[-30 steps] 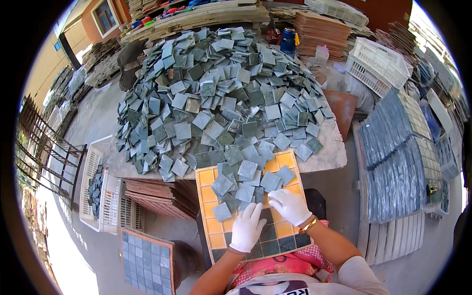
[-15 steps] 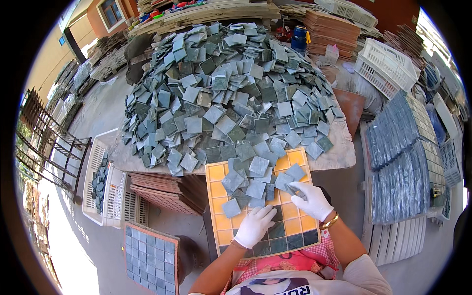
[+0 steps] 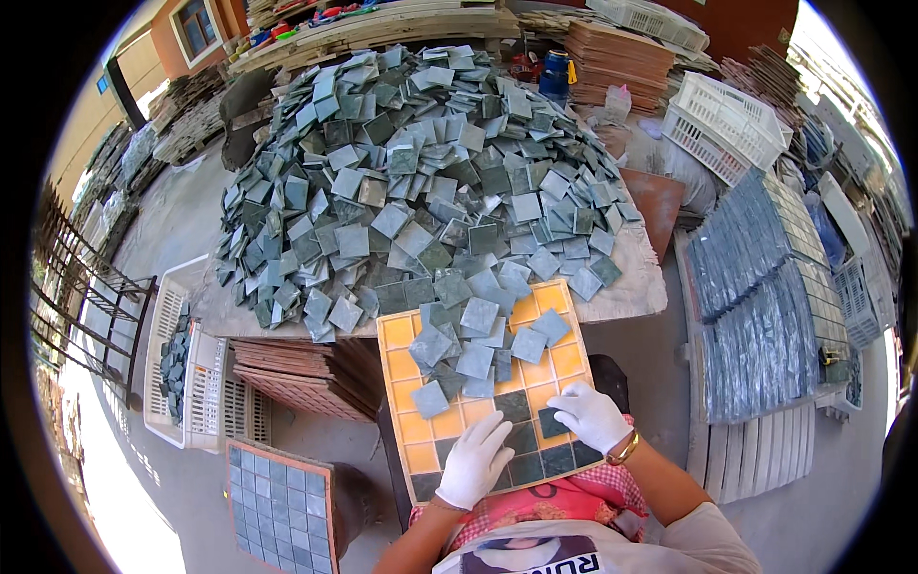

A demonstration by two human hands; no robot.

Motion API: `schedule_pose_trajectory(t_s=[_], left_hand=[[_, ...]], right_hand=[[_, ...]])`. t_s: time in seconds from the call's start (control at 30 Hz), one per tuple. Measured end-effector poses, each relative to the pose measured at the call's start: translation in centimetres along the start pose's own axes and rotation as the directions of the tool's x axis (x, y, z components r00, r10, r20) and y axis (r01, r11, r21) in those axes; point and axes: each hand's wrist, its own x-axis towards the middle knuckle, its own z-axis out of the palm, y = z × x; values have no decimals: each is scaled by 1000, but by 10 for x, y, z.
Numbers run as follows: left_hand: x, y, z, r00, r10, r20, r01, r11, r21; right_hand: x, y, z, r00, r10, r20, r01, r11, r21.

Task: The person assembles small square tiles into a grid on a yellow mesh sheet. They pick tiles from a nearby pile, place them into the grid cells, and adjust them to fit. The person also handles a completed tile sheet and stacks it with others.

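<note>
A yellow gridded tray (image 3: pixel 413 428) with a pale frame rests over my lap, its far side against the table. Dark green square tiles (image 3: pixel 527 469) fill several cells along its near side and middle. My right hand (image 3: pixel 595 421), in a white glove, pinches the edge of a dark tile (image 3: pixel 550 424) at a cell on the right side. My left hand (image 3: pixel 473 464), also gloved, lies over the near left cells with fingers stretched out, hiding some of them. Loose grey-green tiles (image 3: pixel 475 361) lie overlapping across the tray's far half.
A large heap of tiles (image 3: pixel 402 191) covers the table (image 3: pixel 631 282). A tile-filled panel (image 3: pixel 277 502) stands low at left, near a white crate (image 3: pixel 206 392). Reddish boards (image 3: pixel 296 368) are stacked below the table. Wrapped tile stacks (image 3: pixel 755 354) stand at right.
My right hand has moved from the loose tiles toward me and now has a dark tile at a cell. My left hand has shifted slightly left and nearer. The view has turned slightly.
</note>
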Motion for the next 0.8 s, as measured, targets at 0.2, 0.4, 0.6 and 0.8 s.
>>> schedule_pose_trajectory(t_s=[0.2,0.4,0.6,0.8], left_hand=[[-44,31,-42,990,-94,-101,96,995,14],[-276,-56,-15,577,-741,-343,652,671,-353],[-322,-91,17,-8,-995,97,982,-26,-187],[-294,-106,11,42,-994,98,966,15,-258]], right_hand=[[-15,-22,8,992,27,120,0,977,-215],[-22,-4,2,990,-136,34,135,990,35],[-20,-6,4,995,-64,-81,76,984,162],[-6,-14,-21,983,-64,-174,91,985,149]])
